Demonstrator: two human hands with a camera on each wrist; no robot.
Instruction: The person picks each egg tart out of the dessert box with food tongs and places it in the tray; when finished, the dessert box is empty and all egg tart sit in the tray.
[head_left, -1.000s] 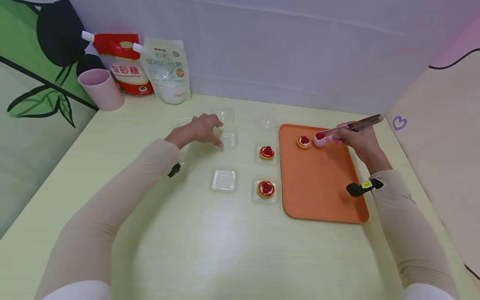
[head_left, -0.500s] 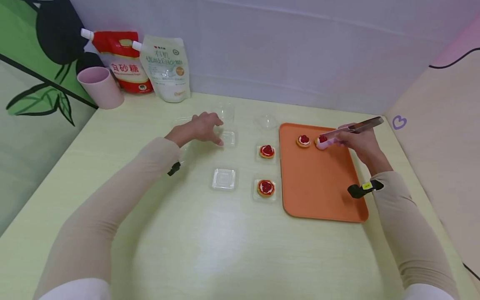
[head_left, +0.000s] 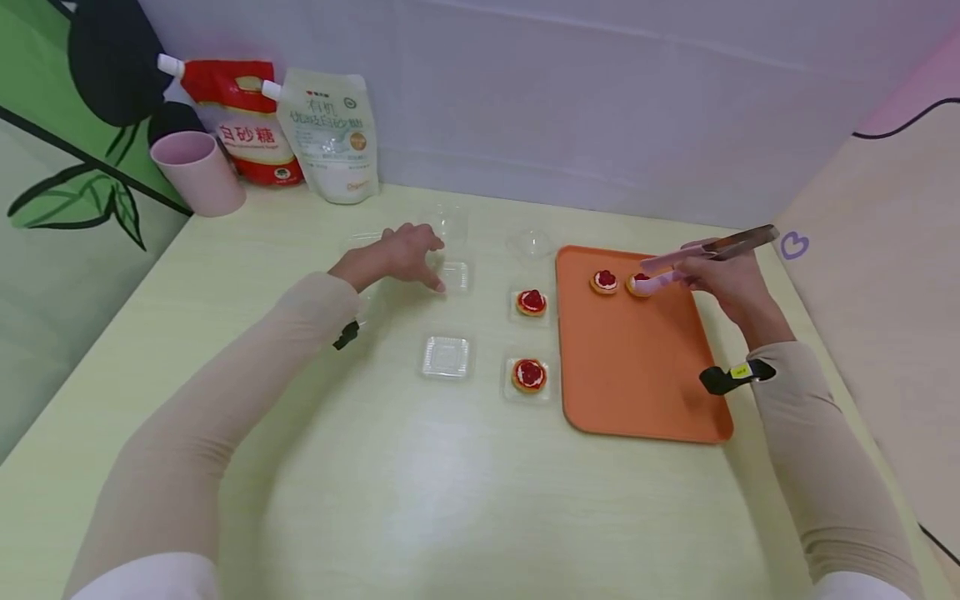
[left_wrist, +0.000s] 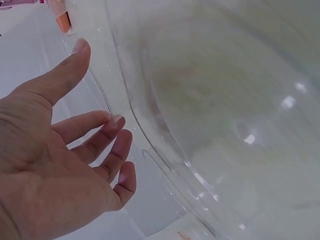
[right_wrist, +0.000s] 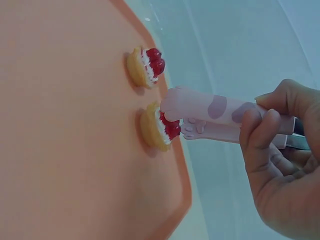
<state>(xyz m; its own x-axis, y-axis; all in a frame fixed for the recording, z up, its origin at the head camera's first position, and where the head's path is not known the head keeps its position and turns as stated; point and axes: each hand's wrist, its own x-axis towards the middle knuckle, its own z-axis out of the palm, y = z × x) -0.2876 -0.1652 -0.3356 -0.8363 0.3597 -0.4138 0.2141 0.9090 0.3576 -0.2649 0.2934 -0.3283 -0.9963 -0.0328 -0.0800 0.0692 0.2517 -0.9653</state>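
In the head view my right hand holds pink paw-tipped tongs, their two arms spread apart. The tips are at the right-hand berry tart, which sits on the orange tray. A second tart lies to its left. My left hand reaches over a clear plastic box. In the left wrist view its thumb and loosely bent fingers stand apart, with fingertips at the clear plastic edge.
Two tarts sit in clear boxes left of the tray. Another clear box is nearer me. A pink cup, a red sugar pouch and a pale pouch stand at the back left.
The tongs' arms have spread wider and drawn slightly right and back from the right-hand tart, which rests on the tray. My left hand holds nearly the same place.
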